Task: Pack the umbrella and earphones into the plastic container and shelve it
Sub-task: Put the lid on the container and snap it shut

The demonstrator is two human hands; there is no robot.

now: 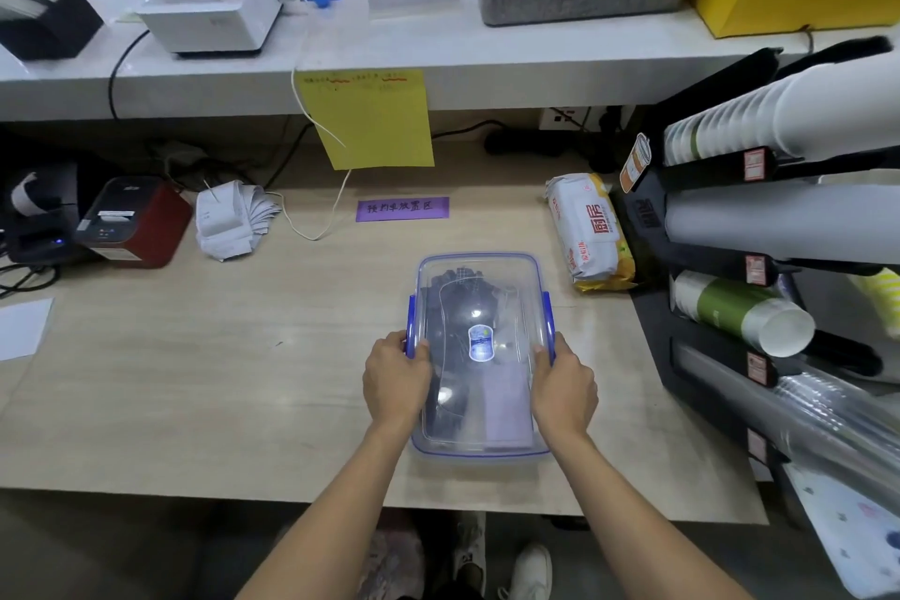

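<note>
A pack of wipes [587, 231] lies just right of the plastic container [479, 446], and cup dispensers [759, 210] crowd the counter's right edge; a red printer [134, 222] and curled receipts [229, 219] sit well left. The clear, blue-trimmed container rests near the wooden counter's [195, 380] front edge, lid on. The left hand [397, 380] and right hand [565, 387] clasp its side latches. Inside, a dark folded shape, probably the umbrella [450, 317]; earphones indistinct.

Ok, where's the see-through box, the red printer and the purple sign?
Plastic container [479, 280], head view: clear lid near the far end.
Red printer [134, 222], head view: its dark top face.
Purple sign [402, 209], head view: middle of the label on the desk.
</note>
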